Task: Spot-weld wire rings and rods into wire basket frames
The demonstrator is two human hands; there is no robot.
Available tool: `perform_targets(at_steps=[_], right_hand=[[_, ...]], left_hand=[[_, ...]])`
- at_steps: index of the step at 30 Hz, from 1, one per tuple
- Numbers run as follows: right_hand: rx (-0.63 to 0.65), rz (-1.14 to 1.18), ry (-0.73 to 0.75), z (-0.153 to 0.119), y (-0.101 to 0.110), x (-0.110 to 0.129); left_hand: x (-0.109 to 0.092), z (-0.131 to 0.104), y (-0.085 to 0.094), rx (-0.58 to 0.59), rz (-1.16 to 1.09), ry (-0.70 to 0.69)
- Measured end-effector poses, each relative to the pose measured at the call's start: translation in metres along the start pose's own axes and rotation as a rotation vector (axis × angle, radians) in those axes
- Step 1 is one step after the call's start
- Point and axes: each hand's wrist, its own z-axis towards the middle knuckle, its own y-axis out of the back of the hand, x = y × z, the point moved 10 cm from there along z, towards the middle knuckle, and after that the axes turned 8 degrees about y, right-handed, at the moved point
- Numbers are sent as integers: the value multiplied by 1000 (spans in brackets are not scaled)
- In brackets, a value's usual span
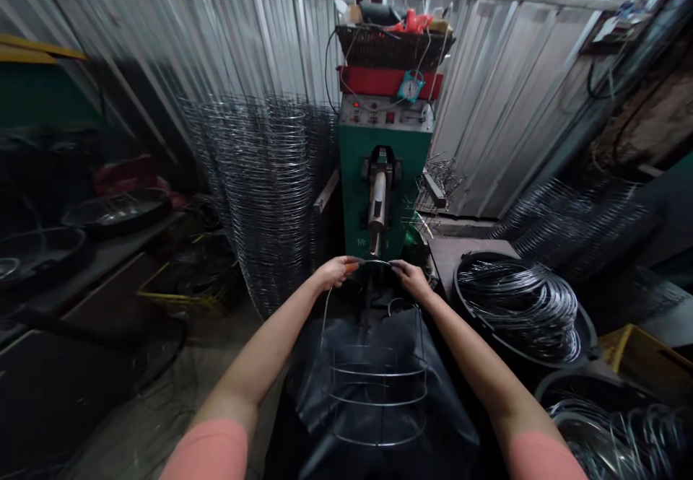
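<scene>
A thin metal wire hoop [377, 261] is held between both hands, just below the tip of the green machine's metal rod [377, 213]. My left hand [334, 272] pinches its left side, with a small orange piece at the fingers. Closed on the right side of the hoop is my right hand [410, 278]. Below the hands a round wire frame [379, 403] of several rings rests over a black apron [455, 422] on the lap; wires run up from it toward both hands.
The green machine [354, 169] stands in front. Tall stacks of wire frames [265, 177] are to its left. At right are a black tub [463, 299] of wire rings, a second tub [546, 386] and a yellow crate [617, 343]. Another yellow crate [178, 299] sits at left.
</scene>
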Motion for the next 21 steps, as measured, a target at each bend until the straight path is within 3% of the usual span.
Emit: perform_targets(at_steps=[3, 8, 13, 21], right_hand=[[116, -268, 18, -7, -15, -2], [349, -740, -21, -11, -26, 0], [469, -827, 67, -12, -38, 14], [513, -825, 39, -6, -43, 3]], left_hand=[[8, 1, 1, -52, 37, -96], [-5, -3, 2, -104, 115, -329], [-13, -8, 2, -177, 282, -546], [-16, -1, 1, -206, 392, -528]])
